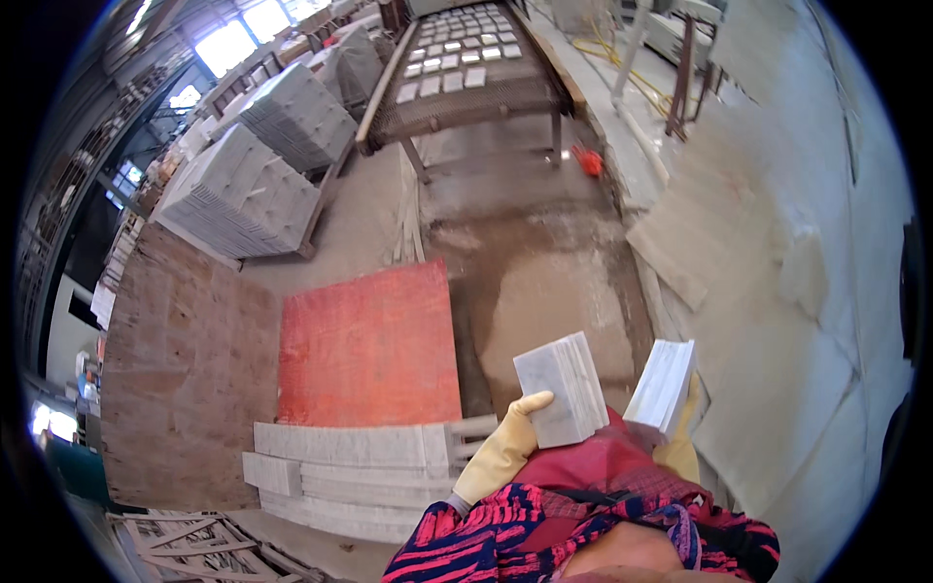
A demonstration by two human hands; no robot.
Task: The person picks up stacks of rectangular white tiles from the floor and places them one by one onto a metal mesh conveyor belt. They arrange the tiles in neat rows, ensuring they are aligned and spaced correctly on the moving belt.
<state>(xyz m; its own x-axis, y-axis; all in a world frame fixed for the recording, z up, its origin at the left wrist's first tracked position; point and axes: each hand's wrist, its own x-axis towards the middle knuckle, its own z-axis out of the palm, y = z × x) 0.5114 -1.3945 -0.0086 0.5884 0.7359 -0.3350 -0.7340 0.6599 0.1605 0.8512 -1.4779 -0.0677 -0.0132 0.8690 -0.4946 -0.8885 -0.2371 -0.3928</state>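
Gloves, pale yellow, cover both hands, which are raised in front of the chest over a red and pink patterned garment. The left hand [505,442] comes up from the lower middle with its forearm angled to the upper right; its thumb presses on the face of a small stack of grey stone tiles [562,387] while the fingers close around the stack from behind, holding it tilted, edges fanned toward the right. The right hand [683,432] is mostly hidden behind a second stack of white tiles [663,384], which it grips from below and behind; only a strip of glove shows beside it. The two stacks are near each other but apart. Below on the floor lie a red board [369,340], long pale stone slabs [350,462] and a brown plywood sheet [185,369]. Farther off, a mesh-topped desk [466,97] carries rows of small tiles.
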